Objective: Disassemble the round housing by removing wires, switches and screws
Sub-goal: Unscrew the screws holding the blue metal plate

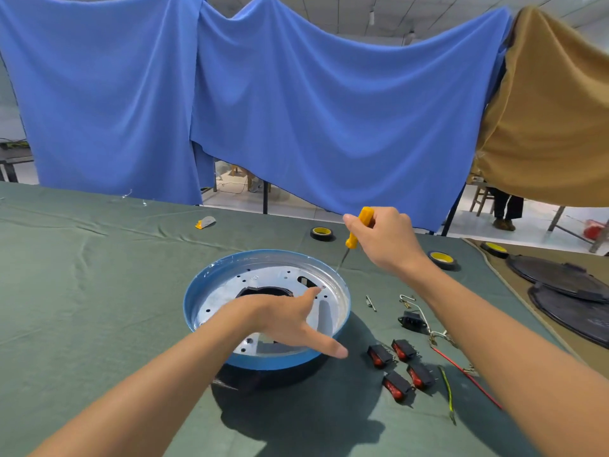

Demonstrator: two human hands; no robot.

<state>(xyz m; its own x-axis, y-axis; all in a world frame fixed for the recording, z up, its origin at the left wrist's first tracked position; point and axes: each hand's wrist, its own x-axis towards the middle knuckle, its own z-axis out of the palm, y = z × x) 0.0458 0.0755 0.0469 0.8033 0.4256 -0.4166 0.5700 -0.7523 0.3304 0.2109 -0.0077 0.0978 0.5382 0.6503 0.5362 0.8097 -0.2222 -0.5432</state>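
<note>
The round housing point(211, 282), blue outside and bare metal inside, lies open side up in the middle of the green-covered table. My left hand point(280, 319) reaches into it, fingers spread, the fingertips touching a small screw point(323, 287) near the far right of the floor. My right hand point(385, 240) hovers above the housing's right rim, shut on a yellow-handled screwdriver point(359, 227) whose tip points down at the rim. Several black rocker switches with red faces point(400, 367) lie on the cloth to the right, along with a black socket point(410, 319) with white wires, a red wire point(468, 377) and a yellow-green wire point(449, 394).
Two rolls of black tape with yellow cores point(321, 233) point(442, 259) lie beyond the housing, a third point(494, 249) on the brown cloth at right next to two dark round covers point(560, 275). A small grey-and-yellow tool point(206, 222) lies far back. Blue and tan drapes hang behind.
</note>
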